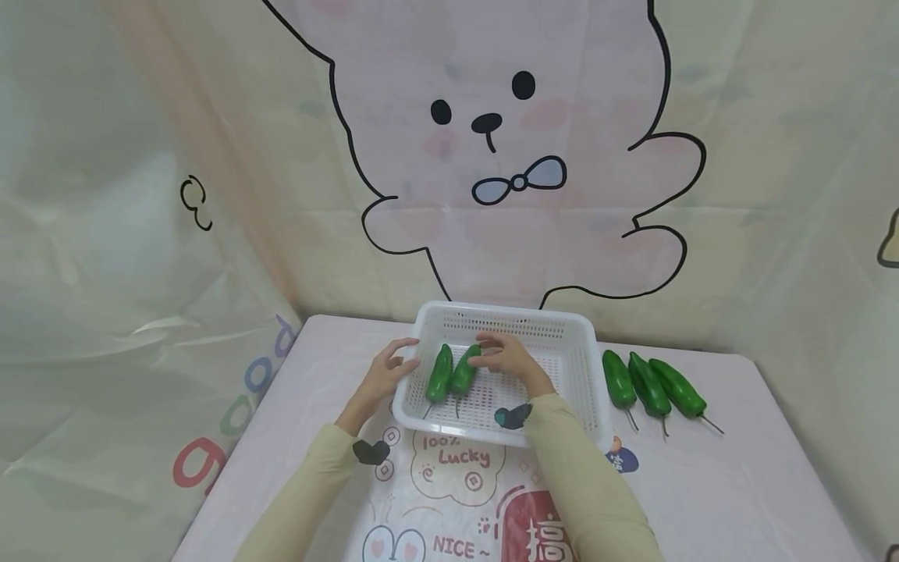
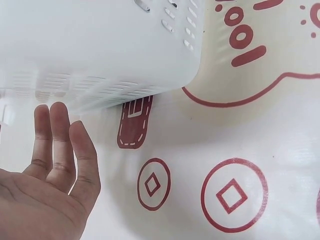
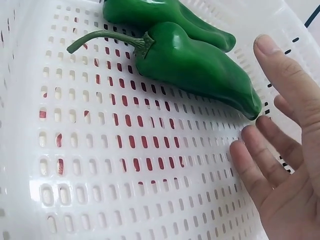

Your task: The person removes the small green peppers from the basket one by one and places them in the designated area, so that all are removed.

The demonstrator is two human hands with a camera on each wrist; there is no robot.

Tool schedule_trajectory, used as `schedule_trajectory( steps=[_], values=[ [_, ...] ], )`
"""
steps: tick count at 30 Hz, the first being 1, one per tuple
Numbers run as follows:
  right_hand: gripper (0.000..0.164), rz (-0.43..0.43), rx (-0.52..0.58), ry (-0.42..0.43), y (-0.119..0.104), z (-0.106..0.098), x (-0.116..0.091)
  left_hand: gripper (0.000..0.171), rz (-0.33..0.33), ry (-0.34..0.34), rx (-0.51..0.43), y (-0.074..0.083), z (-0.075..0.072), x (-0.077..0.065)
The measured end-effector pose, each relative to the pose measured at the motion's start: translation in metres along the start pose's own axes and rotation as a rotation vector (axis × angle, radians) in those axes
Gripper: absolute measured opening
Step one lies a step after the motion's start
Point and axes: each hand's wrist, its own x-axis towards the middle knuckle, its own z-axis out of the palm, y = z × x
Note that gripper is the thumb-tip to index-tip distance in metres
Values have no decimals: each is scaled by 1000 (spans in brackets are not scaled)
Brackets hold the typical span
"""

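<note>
A white perforated plastic basket holds two green peppers on its floor, side by side toward the left: one pepper farther left and a second pepper beside it. My right hand is inside the basket at the tip of the second pepper, fingers spread and relaxed. In the right wrist view the thumb and fingers stand around that tip without gripping it. My left hand is at the basket's left wall, fingers loosely extended; the left wrist view shows its fingertips close to the wall's underside.
Three more green peppers lie on the table just right of the basket, stems toward me. The table has a pale printed cover. Behind it hangs a curtain with a cartoon bear, and another sheet hangs at the left.
</note>
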Motion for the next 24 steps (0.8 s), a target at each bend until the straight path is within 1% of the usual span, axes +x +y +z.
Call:
schedule_trajectory(
  steps=[9, 12, 16, 20, 24],
  values=[
    [72, 51, 25, 33, -2, 4, 2, 51, 14, -3, -8, 1, 0, 0],
    [72, 48, 18, 37, -2, 6, 3, 53, 20, -15, -22, 2, 0, 0],
    [73, 35, 20, 41, -2, 9, 4, 53, 15, -17, -18, 2, 0, 0],
    [73, 43, 5, 49, -3, 13, 6, 51, 2, -4, -9, 0, 0, 2],
    [72, 60, -30, 55, -3, 15, 7, 50, -4, -2, -22, -1, 0, 3]
  ],
)
